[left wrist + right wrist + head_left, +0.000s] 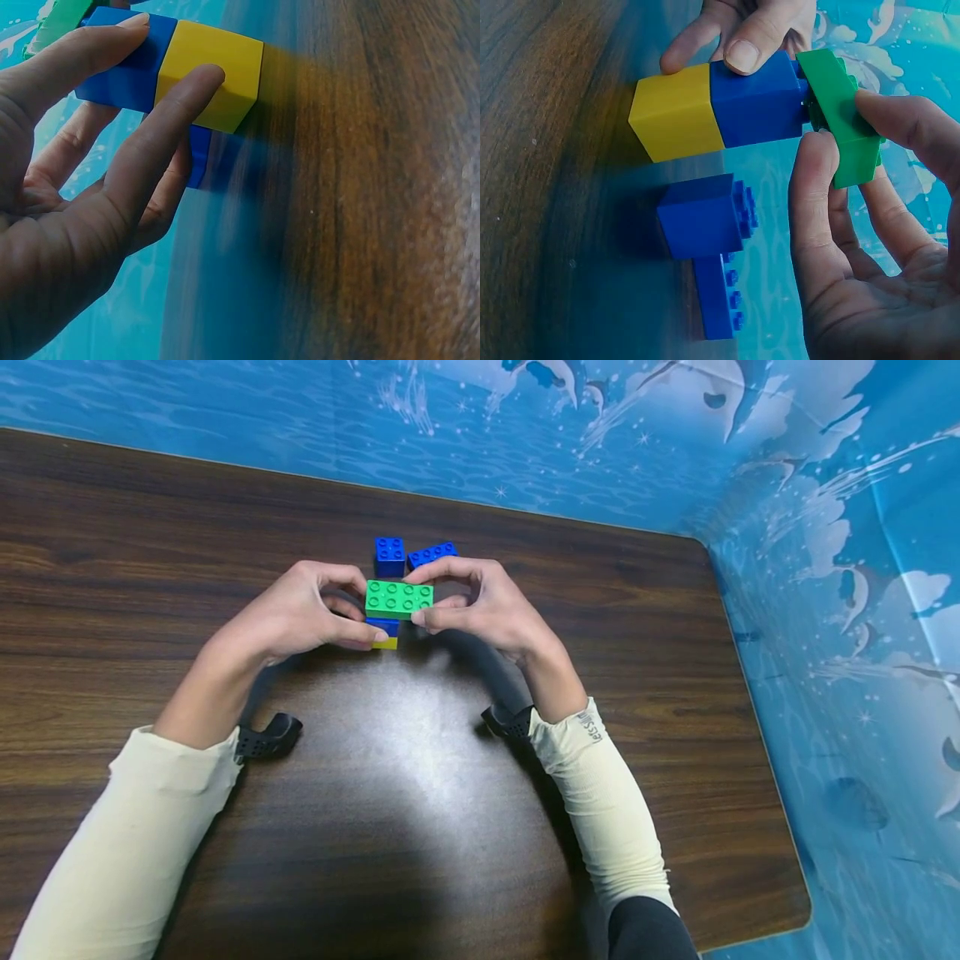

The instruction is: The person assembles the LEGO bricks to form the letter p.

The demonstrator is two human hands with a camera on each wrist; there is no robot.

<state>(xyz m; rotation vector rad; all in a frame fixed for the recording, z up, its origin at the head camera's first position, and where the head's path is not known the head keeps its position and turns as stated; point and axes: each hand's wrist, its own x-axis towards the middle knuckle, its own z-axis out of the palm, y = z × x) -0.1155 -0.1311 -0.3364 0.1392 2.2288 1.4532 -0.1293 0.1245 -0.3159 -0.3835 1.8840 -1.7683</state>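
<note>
A green toy building brick [399,599] with studs on top is pinched between the thumb and fingers of my right hand [491,610]. It sits tilted at the studded end of a blue brick [757,103], a small gap showing between them in the right wrist view. That blue brick stands on a yellow brick [676,111], the two joined in a stack. With thumb and fingers on its sides, my left hand [296,614] holds this stack upright on the table. From the head view, the green brick hides most of the stack.
Behind the hands, a squarish blue brick [389,557] and a longer blue brick [432,554] stand close together on the dark wooden table [135,568]. A blue dolphin-print sheet [450,435] lines the table's far and right edges.
</note>
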